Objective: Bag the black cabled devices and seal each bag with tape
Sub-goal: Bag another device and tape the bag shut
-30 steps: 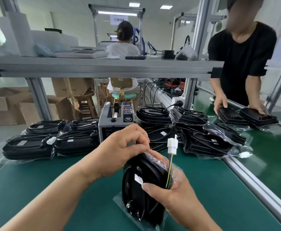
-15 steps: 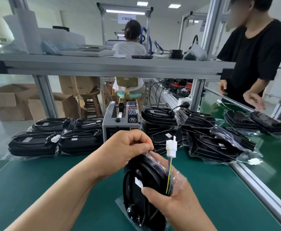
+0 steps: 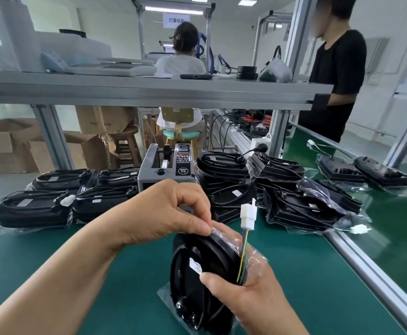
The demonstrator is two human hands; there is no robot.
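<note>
The clear bag is pinched at its edge by the left hand. The black cabled device (upright, white connector protruding) is clasped by the curled right hand over the near green mat, with a tape dispenser beyond.

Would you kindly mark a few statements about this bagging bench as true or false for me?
1. The right hand grips the black device, held on edge. True.
2. The left hand is open and holds nothing. False: it pinches the clear bag at the device's top.
3. A white connector stands above the device on coloured wires. True.
4. The tape dispenser stands at the bench's far right. False: it stands mid-bench, just behind the hands.
</note>
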